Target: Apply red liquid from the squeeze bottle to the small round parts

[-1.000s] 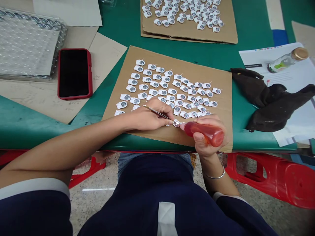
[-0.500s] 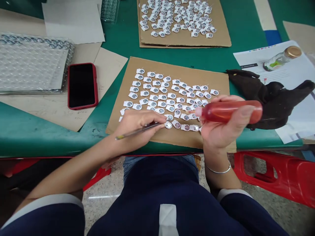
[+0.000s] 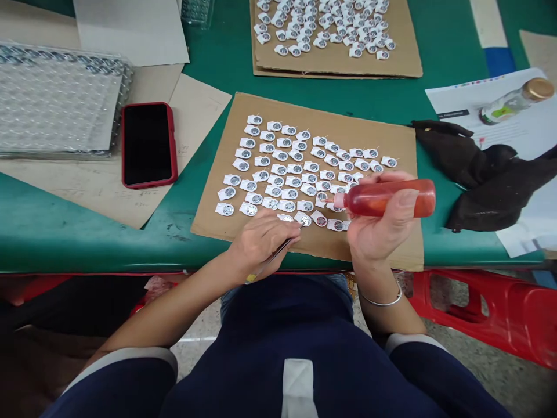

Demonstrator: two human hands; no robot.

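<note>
Red-filled squeeze bottle [image 3: 387,198] sits sideways in the right hand [image 3: 380,229], fingers wrapped round it, nozzle over the bottom row of small parts [image 3: 304,219] on cardboard [image 3: 391,139]. Left hand [image 3: 261,241] pinches tweezers [image 3: 274,255] touching one.

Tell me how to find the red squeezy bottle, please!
Start at the big brown cardboard sheet near the green table's front edge, covered with rows of little white parts. At its right side, the right hand has a grip on the bottle, held sideways above the parts. It is the only clear red thing there, its pale nozzle pointing left.
</note>
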